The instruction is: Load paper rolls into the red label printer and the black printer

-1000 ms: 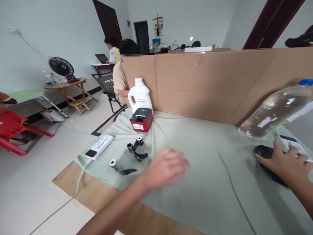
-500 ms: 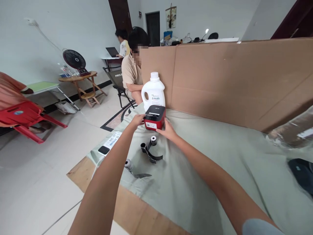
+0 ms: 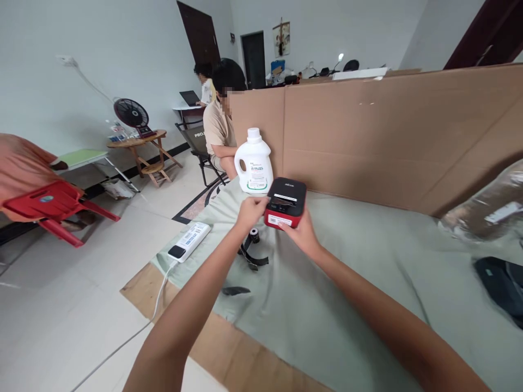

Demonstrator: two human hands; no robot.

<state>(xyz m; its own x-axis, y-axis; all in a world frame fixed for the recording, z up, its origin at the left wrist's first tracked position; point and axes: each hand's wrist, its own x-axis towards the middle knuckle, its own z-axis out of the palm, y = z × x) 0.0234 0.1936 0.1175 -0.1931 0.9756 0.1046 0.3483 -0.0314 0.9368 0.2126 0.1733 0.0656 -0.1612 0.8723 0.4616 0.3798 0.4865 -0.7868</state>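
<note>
A small black-topped red printer-like box (image 3: 289, 195) is tilted toward me over the cloth. My right hand (image 3: 303, 234) grips its right side and lower front edge, with the thumb on the front. My left hand (image 3: 252, 212) is closed at the box's left edge, fingers pinched together; what they pinch is too small to make out. Behind the box stands a white jug (image 3: 257, 166). A small roll (image 3: 254, 235) and curled black strips (image 3: 255, 261) lie below my left hand, with another dark strip (image 3: 236, 291) nearer me.
A white power strip (image 3: 190, 242) with a cable lies at the cloth's left edge. Cardboard (image 3: 368, 141) stands behind the cloth. A plastic-wrapped package (image 3: 486, 209) and a dark object (image 3: 500, 286) are at right. People sit at the back and left.
The red and black box has moved right, away from the jug's front, and its top now faces me more. Both hands have moved right with it. The view has shifted slightly.
</note>
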